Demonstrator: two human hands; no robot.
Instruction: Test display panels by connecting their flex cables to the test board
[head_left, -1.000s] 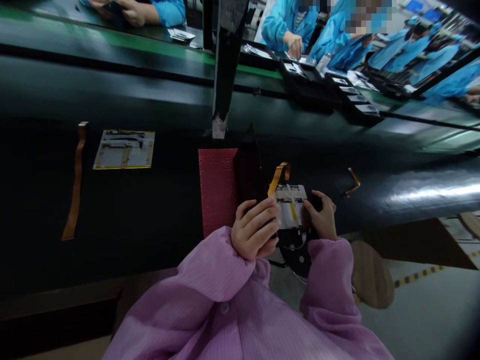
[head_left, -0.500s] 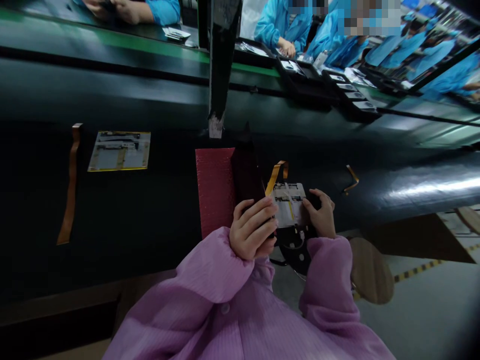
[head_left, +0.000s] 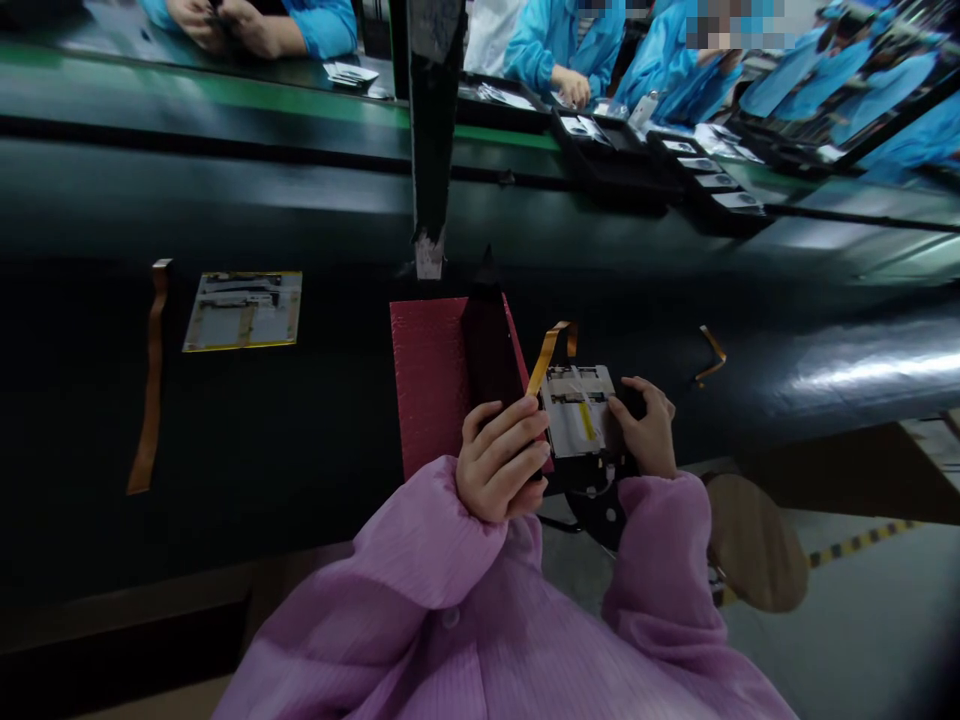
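- Head view: red edging now shows along the right side of the red piece [head_left: 431, 370], dark in the earlier frame, so it appears to have tilted slightly
- Panel [head_left: 574, 425] sits between the two hands at the near side of the tabletop [head_left: 315, 430], its ribbon [head_left: 546, 357] looping up from the top left
- Left hand [head_left: 501, 462] is partly curled, fingers together, tips by the panel's left edge and the ribbon's lower end; what it grips I cannot tell
- Right hand [head_left: 649, 428] is half open, thumb at the panel's right edge, fingers around something dark; how firmly I cannot tell
- A tug by the left fingers could crease the ribbon or strain its joint, I judge; uneven thumb pressure could flex the panel, and a slack hold could drop it
- Against the earlier frame, both hands keep nearly the same pose; the second panel [head_left: 244, 315] and long ribbon [head_left: 154, 380] sit a little lower and further right, probably from a head turn
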